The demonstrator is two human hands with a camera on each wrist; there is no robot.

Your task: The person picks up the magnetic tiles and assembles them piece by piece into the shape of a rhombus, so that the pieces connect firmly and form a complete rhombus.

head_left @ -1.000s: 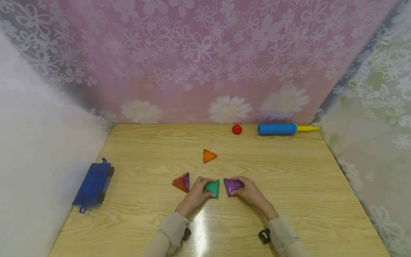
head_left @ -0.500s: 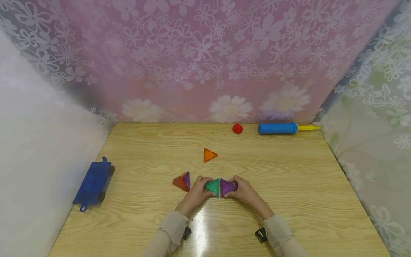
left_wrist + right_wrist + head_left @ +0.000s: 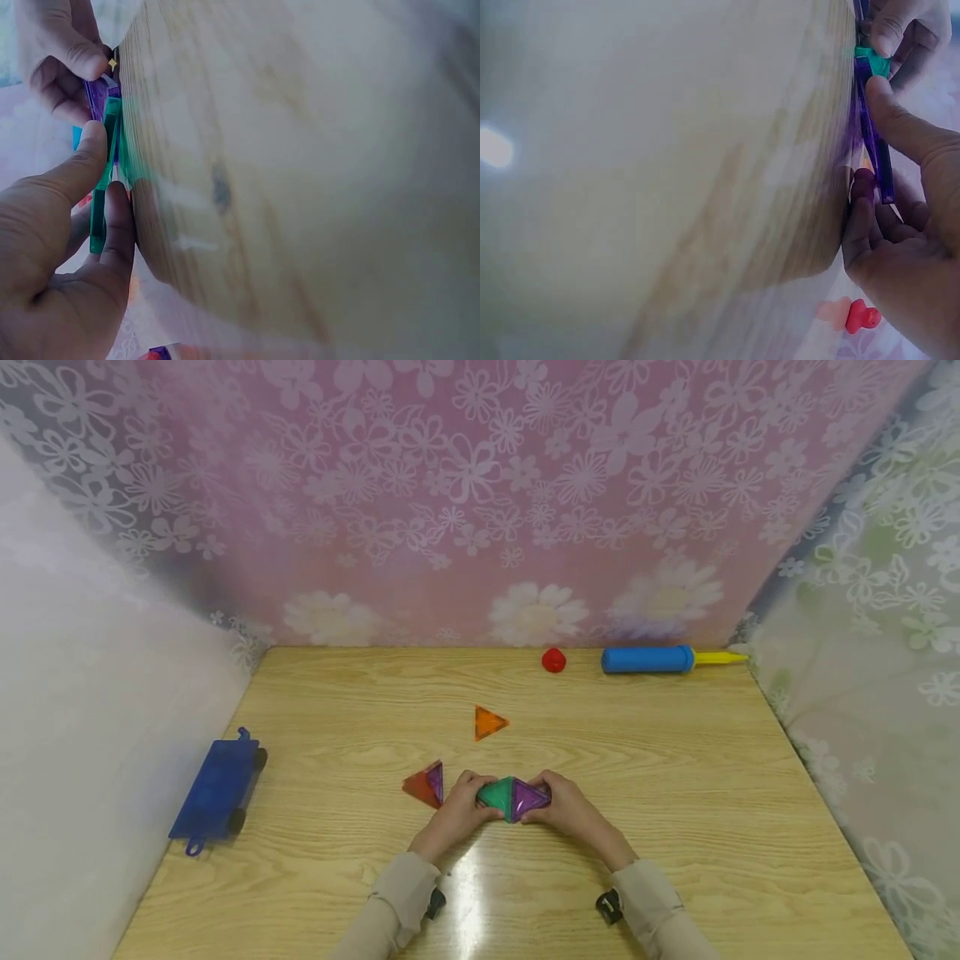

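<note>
My left hand [image 3: 459, 810] grips a translucent green triangular magnetic tile [image 3: 497, 797] between thumb and fingers, low over the table. From the other side my right hand [image 3: 572, 808] pinches a purple triangular magnetic tile [image 3: 528, 798]. The straight edges of the two tiles meet between the hands, their points facing outward. In the left wrist view the green tile [image 3: 109, 165] is seen edge-on, tilted, with the purple one beyond it. The right wrist view shows the purple tile [image 3: 875, 135] under my right thumb, and a bit of green past its end.
Left of the hands lies a red-and-purple triangle piece [image 3: 425, 785], with an orange triangular tile [image 3: 490, 722] farther back. A red knob-like piece [image 3: 553, 661] and a blue pump [image 3: 648, 660] with a yellow nozzle lie along the back edge. A blue wheeled cart [image 3: 217, 789] stands at the left edge.
My right hand has moved left with the purple tile, closing the gap until its edge meets the green tile. The left hand has stayed in place.
</note>
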